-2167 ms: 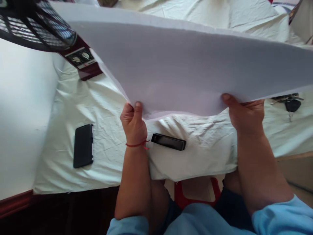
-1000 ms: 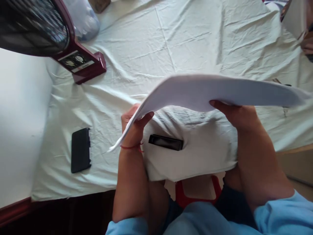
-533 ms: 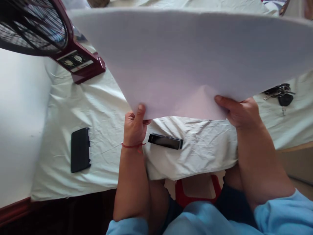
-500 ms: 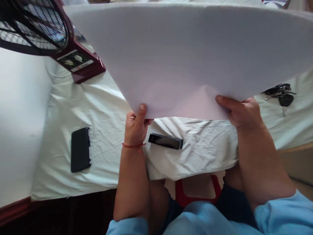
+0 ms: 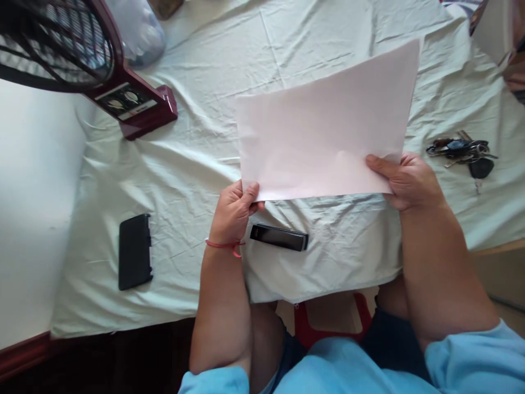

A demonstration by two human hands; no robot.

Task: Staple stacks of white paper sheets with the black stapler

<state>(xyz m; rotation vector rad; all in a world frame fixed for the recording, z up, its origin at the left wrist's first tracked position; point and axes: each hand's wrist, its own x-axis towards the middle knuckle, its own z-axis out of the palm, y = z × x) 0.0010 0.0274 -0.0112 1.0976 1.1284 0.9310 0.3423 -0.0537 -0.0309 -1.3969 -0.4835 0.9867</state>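
Note:
Blank white paper (image 5: 324,131) spans the space between my two hands above the cloth-covered table; I cannot tell whether it is one sheet or more. My left hand (image 5: 235,210), with a red string round its wrist, pinches the near left corner, thumb on top. On the near right part of the paper, my right hand (image 5: 410,180) grips with its thumb lying across the top face and the other fingers mostly hidden underneath. Just nearer to me than the paper lies a black stapler (image 5: 279,237), close to my left wrist.
A dark phone case (image 5: 134,251) lies on the pale tablecloth (image 5: 176,262) at left. A maroon fan (image 5: 139,109) stands at the far left beside a clear plastic bag (image 5: 143,33). A bunch of keys (image 5: 465,150) sits at right. Below the table edge shows a red stool (image 5: 301,328).
The paper's far side has come down from near my view, so it looks much smaller and uncovers the table behind. My left hand has shifted slightly right. Both hands keep their hold.

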